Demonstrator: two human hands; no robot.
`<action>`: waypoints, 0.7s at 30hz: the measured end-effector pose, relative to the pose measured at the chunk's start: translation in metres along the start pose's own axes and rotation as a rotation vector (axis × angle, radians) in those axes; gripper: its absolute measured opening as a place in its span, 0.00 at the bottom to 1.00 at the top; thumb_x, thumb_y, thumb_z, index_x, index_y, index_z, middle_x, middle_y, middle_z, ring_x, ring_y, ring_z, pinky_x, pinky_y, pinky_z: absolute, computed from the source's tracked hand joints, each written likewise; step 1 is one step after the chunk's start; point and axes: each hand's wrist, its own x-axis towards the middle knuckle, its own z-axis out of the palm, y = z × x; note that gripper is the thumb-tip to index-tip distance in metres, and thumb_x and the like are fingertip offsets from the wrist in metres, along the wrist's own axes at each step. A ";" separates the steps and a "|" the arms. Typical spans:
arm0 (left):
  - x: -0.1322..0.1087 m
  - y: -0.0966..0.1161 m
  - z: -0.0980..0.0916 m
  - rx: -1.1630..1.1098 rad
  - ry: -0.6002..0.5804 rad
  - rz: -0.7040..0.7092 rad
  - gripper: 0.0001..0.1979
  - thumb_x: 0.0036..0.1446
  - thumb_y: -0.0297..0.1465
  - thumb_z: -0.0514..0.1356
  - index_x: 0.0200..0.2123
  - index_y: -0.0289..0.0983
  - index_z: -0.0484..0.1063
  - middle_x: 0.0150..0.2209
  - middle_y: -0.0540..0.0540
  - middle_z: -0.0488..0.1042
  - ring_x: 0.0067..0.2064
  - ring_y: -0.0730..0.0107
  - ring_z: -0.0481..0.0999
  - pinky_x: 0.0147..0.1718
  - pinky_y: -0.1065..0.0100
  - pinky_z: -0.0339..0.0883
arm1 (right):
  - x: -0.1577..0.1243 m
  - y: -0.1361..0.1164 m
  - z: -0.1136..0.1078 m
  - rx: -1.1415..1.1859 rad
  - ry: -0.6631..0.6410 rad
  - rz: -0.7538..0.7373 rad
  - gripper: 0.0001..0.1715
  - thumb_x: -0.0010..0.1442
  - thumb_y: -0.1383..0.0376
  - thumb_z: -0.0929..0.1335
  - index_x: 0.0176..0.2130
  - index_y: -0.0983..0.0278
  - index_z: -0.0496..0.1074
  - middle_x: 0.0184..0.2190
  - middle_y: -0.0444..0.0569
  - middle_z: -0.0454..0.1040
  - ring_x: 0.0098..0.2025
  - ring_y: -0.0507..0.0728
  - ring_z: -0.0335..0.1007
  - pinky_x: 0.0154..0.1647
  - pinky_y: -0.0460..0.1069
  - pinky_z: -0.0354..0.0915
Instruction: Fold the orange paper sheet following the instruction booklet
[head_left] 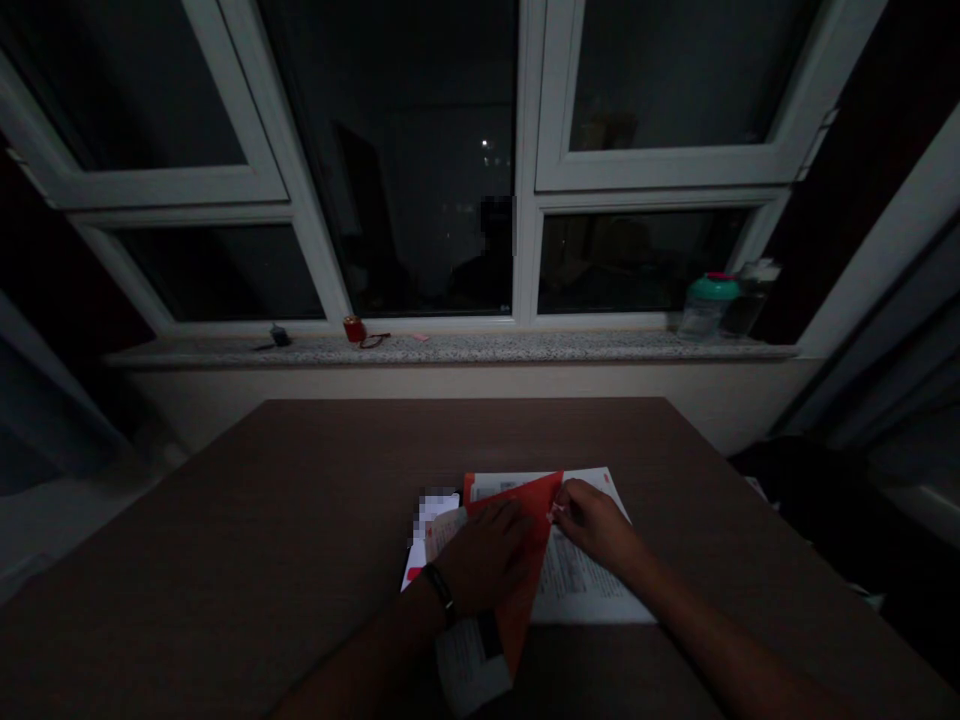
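Note:
A sheet of orange paper (529, 560), folded into a long triangle, lies on a brown table (300, 520) on top of a white printed sheet (581, 585). My left hand (484, 555) rests flat on the orange paper with its fingers stretched out, and a dark band circles the wrist. My right hand (592, 520) pinches the paper's upper right corner with its fingertips. A smaller white slip (420, 545) sticks out to the left under my left hand.
Beyond the table runs a speckled stone windowsill (450, 348) under dark windows. On it stand a small red object (354, 328), a small dark object (280, 337) and, to the right, a green-lidded bottle (709, 305) beside another bottle (754, 295). A dark shape (817, 500) sits right of the table.

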 end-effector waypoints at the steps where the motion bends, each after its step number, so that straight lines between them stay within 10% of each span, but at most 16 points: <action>1: 0.000 0.000 0.000 -0.002 -0.001 0.004 0.23 0.64 0.34 0.59 0.61 0.39 0.61 0.63 0.39 0.62 0.63 0.51 0.60 0.61 0.50 0.57 | 0.000 -0.001 0.000 0.013 -0.010 0.004 0.08 0.57 0.72 0.65 0.30 0.60 0.62 0.30 0.44 0.68 0.33 0.55 0.65 0.34 0.47 0.60; 9: 0.001 0.001 -0.002 0.001 -0.040 -0.029 0.22 0.64 0.35 0.60 0.59 0.38 0.63 0.63 0.37 0.61 0.64 0.50 0.60 0.61 0.50 0.57 | -0.008 -0.018 0.009 0.103 -0.191 -0.040 0.10 0.54 0.73 0.67 0.28 0.61 0.62 0.27 0.41 0.68 0.29 0.52 0.65 0.30 0.45 0.58; 21: 0.004 0.005 -0.010 0.000 -0.046 -0.012 0.19 0.63 0.34 0.61 0.56 0.39 0.65 0.57 0.42 0.67 0.59 0.53 0.64 0.59 0.54 0.59 | 0.000 -0.003 0.001 0.039 -0.053 0.047 0.09 0.55 0.72 0.66 0.28 0.60 0.61 0.26 0.41 0.67 0.29 0.53 0.64 0.30 0.45 0.58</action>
